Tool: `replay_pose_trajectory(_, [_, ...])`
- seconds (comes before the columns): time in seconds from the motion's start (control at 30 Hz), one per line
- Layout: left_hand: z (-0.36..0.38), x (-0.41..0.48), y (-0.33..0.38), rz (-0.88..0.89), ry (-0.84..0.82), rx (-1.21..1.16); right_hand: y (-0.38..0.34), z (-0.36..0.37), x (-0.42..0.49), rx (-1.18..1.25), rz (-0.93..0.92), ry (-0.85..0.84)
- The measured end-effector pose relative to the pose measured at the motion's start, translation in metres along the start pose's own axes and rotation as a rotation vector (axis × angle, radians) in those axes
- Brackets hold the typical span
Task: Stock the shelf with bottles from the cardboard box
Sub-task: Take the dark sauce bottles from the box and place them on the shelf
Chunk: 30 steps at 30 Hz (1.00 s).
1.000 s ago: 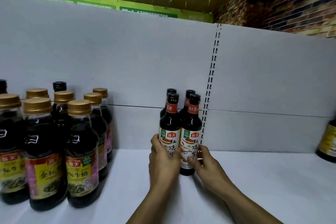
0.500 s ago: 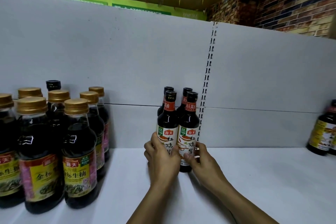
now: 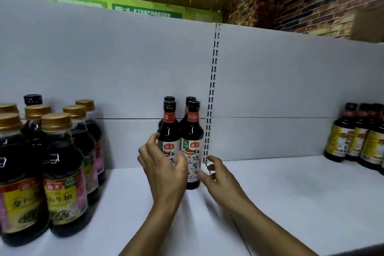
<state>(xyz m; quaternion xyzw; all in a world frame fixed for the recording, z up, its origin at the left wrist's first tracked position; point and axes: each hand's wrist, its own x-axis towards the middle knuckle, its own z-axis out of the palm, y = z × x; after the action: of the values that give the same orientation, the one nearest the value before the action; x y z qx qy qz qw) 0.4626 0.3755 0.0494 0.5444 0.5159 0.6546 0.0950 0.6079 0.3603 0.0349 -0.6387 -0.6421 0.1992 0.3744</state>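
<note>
Since the frame half a second back, the right hand [image 3: 218, 178] has slackened off the front right bottle [image 3: 192, 137]. Its fingers now hang loosely curled in front of the foot of the slotted upright [image 3: 212, 97], off the glass. Only the thumb tip is near the label edge, and blur hides whether it touches. The left hand [image 3: 164, 170] wraps the front left bottle [image 3: 169, 131], fingers round its left side and thumb across the label

Both bottles stand on the shelf [image 3: 291, 193] just left of the upright, side by side, with a back pair [image 3: 169, 98] close behind them toward the back panel [image 3: 104, 58]

The likely trouble is in letting go. These bottles are tall and narrow, so a thumb or knuckle dragging on a label as the hands leave could rock one. It would then strike its neighbour, and nothing in front would stop a forward fall

Each bottle's long axis is vertical, cap up, with the label facing out toward the person

Well left of the upright stands a block of larger gold-capped bottles [image 3: 62, 162]. Well right of it stands a group of yellow-labelled bottles [image 3: 353, 137]
</note>
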Motion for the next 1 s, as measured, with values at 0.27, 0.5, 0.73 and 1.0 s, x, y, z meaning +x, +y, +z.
replay_pose_trajectory(0.27, [0.007, -0.035, 0.037, 0.199, -0.279, -0.049, 0.008, -0.056, -0.049, 0.068, -0.069, 0.089])
replay_pose_trajectory(0.5, [0.036, -0.093, 0.097, 0.191, -0.501, -0.174, 0.030, -0.115, -0.099, 0.128, -0.104, 0.231])
replay_pose_trajectory(0.73, [0.074, -0.182, 0.154, 0.151, -0.734, -0.299, 0.085, -0.184, -0.180, 0.088, -0.011, 0.369])
replay_pose_trajectory(1.0, [0.111, -0.310, 0.193, 0.243, -1.119, -0.352, 0.167, -0.234, -0.308, 0.068, 0.256, 0.536])
